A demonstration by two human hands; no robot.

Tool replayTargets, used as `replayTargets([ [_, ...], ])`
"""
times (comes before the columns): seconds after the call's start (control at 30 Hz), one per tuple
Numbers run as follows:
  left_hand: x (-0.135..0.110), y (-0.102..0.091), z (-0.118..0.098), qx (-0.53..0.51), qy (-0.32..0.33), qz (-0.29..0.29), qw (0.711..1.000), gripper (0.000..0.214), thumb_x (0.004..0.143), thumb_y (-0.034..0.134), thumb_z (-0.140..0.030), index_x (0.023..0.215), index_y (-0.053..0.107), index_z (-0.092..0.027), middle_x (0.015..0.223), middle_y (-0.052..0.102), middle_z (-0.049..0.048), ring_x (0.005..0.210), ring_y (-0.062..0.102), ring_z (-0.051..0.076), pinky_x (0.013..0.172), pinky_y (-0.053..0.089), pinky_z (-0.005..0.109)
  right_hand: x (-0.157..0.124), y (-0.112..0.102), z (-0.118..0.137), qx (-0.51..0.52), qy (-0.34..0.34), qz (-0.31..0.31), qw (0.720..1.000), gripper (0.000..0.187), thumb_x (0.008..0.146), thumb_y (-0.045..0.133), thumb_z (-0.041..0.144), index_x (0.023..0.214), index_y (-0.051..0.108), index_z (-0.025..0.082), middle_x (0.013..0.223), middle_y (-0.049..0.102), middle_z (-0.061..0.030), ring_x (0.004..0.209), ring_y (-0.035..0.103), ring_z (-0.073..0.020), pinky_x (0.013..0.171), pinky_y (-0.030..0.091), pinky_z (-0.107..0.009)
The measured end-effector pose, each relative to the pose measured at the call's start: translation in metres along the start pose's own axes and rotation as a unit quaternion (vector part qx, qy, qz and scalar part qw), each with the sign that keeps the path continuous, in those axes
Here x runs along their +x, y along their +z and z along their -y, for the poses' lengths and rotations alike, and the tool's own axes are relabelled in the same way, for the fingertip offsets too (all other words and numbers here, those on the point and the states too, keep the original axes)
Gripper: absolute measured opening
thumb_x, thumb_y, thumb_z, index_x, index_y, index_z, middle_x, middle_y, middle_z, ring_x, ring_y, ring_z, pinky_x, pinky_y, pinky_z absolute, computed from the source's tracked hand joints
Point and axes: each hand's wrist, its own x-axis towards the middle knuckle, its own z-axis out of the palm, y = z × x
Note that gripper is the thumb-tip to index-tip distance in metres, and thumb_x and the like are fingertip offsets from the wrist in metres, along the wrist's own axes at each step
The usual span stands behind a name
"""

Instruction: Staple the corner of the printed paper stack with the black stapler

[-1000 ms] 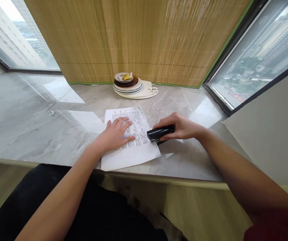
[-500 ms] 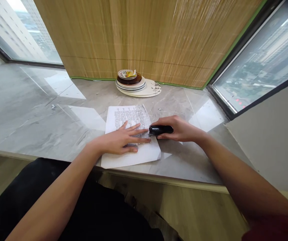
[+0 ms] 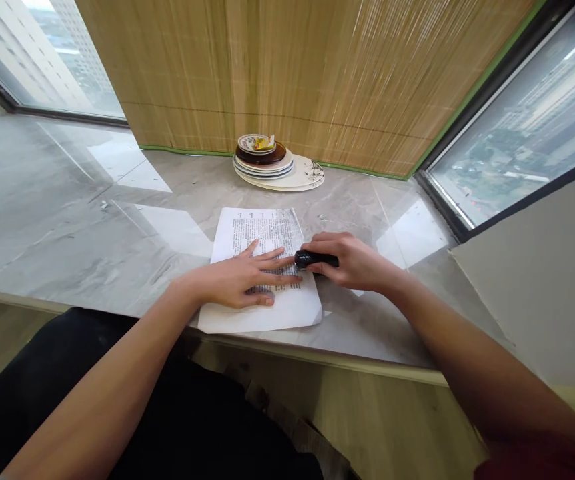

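Note:
Printed paper lies on the grey stone ledge near its front edge; whether it is one sheet or several I cannot tell. My left hand rests flat on it with the fingers spread. My right hand is wrapped around a black stapler at the paper's right edge. The stapler's front end overlaps the printed side, close to my left fingertips. Its lower part is mostly hidden by my hand and the paper.
Behind the paper, a stack of plates with a small yellow packet on top stands against a bamboo blind. Windows flank the ledge on both sides. A white wall borders its right end.
My right hand has shifted slightly left with the stapler, and its grip has moved further round the stapler's back. My left hand stays on the paper. The view has tilted slightly.

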Motion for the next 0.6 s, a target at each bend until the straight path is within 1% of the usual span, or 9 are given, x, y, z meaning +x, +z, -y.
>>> replayTargets([
  [0.13,-0.0003,0.0000,0.0033,0.046,0.030,0.028,0.998,0.058,0.106,0.054,-0.046,0.163,0.042,-0.041,0.177,0.027,0.0029,0.165,0.018,0.039,0.129,0.005,0.072,0.0006,0.0006,0.0035,-0.009,0.009,0.011,1.000,0.017,0.098,0.064,0.023,0.110,0.076,0.020,0.093,0.070,-0.0071,0.085,0.062,-0.0215,0.076,0.043,-0.033],
  [0.27,-0.0004,0.0001,0.0042,0.066,0.035,0.036,0.997,0.059,0.108,0.050,-0.048,0.166,0.036,-0.042,0.178,0.022,0.0032,0.165,0.014,0.038,0.129,0.003,0.072,0.0013,0.0012,0.0049,-0.008,0.012,0.016,1.000,0.015,0.097,0.064,0.022,0.107,0.075,0.019,0.093,0.068,-0.0068,0.085,0.061,-0.0211,0.077,0.043,-0.033],
  [0.43,-0.0005,0.0009,0.0045,0.071,0.037,0.038,0.996,0.059,0.109,0.048,-0.048,0.166,0.035,-0.041,0.178,0.021,0.0036,0.166,0.013,0.038,0.129,0.003,0.073,0.0028,0.0021,0.0053,0.003,0.011,0.015,1.000,0.013,0.096,0.064,0.020,0.104,0.074,0.019,0.091,0.067,-0.0063,0.084,0.060,-0.0205,0.076,0.042,-0.033],
  [0.6,-0.0011,0.0020,0.0057,0.067,0.042,0.021,0.997,0.059,0.108,0.052,-0.048,0.164,0.038,-0.043,0.177,0.026,0.0027,0.164,0.019,0.039,0.129,0.007,0.073,0.0035,0.0031,0.0051,0.004,0.010,0.012,1.000,0.011,0.096,0.064,0.020,0.102,0.074,0.018,0.088,0.066,-0.0055,0.081,0.059,-0.0194,0.075,0.041,-0.032],
])
